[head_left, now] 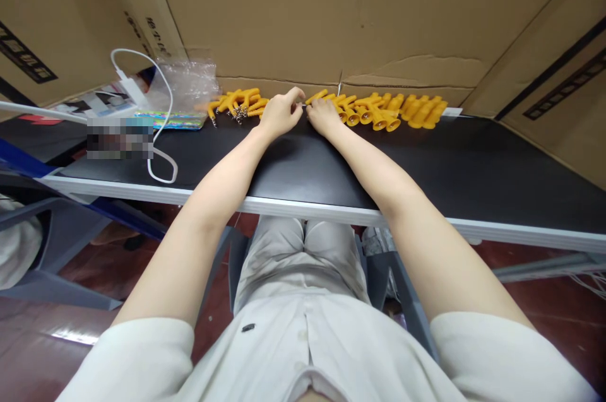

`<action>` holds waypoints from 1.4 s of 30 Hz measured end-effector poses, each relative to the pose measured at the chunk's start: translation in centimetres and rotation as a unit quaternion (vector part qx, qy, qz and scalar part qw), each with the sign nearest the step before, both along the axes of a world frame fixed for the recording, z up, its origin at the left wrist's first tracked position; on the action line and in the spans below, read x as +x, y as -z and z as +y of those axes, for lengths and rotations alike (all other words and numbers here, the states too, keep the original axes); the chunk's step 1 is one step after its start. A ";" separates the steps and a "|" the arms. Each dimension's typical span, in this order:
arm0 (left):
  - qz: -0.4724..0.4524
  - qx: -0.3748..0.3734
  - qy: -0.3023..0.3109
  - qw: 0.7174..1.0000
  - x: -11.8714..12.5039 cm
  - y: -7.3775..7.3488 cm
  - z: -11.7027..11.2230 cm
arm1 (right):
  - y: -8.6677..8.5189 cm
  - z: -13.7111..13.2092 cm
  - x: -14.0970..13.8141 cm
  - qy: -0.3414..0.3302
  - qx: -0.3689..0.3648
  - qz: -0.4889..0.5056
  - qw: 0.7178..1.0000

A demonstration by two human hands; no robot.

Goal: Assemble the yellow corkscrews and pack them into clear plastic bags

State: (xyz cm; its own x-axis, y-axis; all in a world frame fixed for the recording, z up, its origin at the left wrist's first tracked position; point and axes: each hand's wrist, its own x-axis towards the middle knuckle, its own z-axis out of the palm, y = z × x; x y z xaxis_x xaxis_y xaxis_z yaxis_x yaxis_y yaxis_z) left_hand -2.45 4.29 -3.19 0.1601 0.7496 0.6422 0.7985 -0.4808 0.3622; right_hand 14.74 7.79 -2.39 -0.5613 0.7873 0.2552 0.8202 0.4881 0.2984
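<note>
Left hand (279,113): I've got it curled at the far side of the table (426,162), fingertips pinched toward the other hand. Whether it grips anything, I cannot tell.
Right hand (323,117): closed, fingers round a yellow piece (316,98) that pokes out behind them.
Yellow piece: right between my two hands, near the cardboard (284,11).
Handling: looks like light, stiff, smooth plastic. I'd pinch the narrow stem and leave the flared end free.
Left pile (239,102): more yellow parts with small metal chains, just beside the left hand.
Right pile (392,112): flared yellow parts, just beside the right hand.
Far left: white cable (158,156), clear bag (189,83).
</note>
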 end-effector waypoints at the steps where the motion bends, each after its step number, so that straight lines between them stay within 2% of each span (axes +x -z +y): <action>1: 0.001 0.002 0.003 1.000 0.0 0.0 -0.1 | 0.2 0.2 0.1 0.004 0.004 0.006 1.000; 6: -0.002 0.008 0.008 1.000 0.2 -0.2 -0.2 | 0.6 0.7 0.3 0.026 0.013 0.016 0.999; 13: 0.009 0.018 0.004 1.000 0.1 -0.2 -0.3 | 0.4 0.3 0.3 0.059 -0.001 0.013 0.998; 16: 0.008 0.016 0.007 1.000 0.1 -0.2 -0.3 | 0.4 0.1 0.6 0.046 0.005 0.016 0.999; 20: 0.011 0.006 0.000 1.000 0.2 -0.3 -0.3 | 0.2 -0.2 1.5 -0.006 0.027 0.014 1.000; 25: 0.016 0.012 0.003 1.000 0.3 -0.2 -0.3 | -1.4 -1.1 3.6 -0.036 0.044 -0.002 0.998; 30: 0.014 0.000 0.000 1.000 0.3 -0.1 -0.3 | -4.3 -1.8 8.0 0.044 0.054 0.027 0.997; 34: 0.009 0.001 0.007 1.000 0.4 -0.1 -0.4 | -6.2 -2.1 12.1 0.142 0.052 0.050 0.987; 39: -0.002 -0.002 0.004 1.000 0.6 -0.1 -0.6 | -6.6 -1.6 16.9 0.287 0.030 0.086 0.954; 42: -0.012 0.009 0.014 1.000 0.7 -0.1 -0.7 | -6.1 -1.6 19.0 0.332 0.015 0.104 0.938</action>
State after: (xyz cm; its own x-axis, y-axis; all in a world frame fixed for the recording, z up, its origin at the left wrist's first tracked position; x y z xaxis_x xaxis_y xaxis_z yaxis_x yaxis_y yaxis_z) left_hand -1.78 3.58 -3.09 0.1646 0.7332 0.6598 0.7760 -0.5092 0.3721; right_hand 33.72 6.17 3.73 0.1137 0.9362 0.3326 0.9822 -0.1562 0.1040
